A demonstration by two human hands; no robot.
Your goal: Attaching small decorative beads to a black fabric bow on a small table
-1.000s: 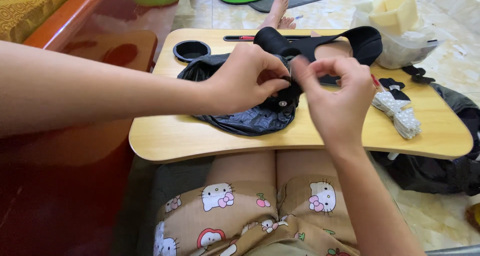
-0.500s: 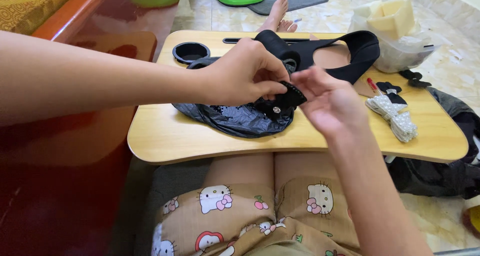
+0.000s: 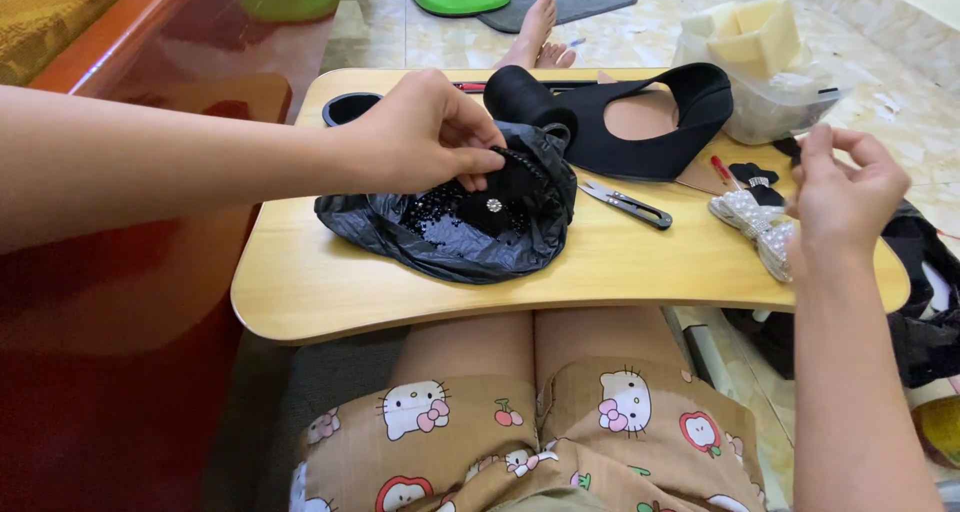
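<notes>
The left hand (image 3: pixel 425 132) pinched a black piece over the beads in the bag (image 3: pixel 450 222) on the tray (image 3: pixel 300 292), while the right hand (image 3: pixel 840 187), fingers curled beside the bow (image 3: pixel 755 222), seemingly held thread too fine to confirm; a tug might have scattered beads.

Bare tray (image 3: pixel 330 292) front edge gives free passage between black bag (image 3: pixel 450 222) and pearl bow (image 3: pixel 755 227); snips (image 3: pixel 627 204) and black shoe upper (image 3: pixel 640 122) block behind.

On the lap table (image 3: pixel 300 292), the bag (image 3: pixel 450 232) lies left of the snips (image 3: pixel 625 204), the strap (image 3: pixel 640 122) behind them.
</notes>
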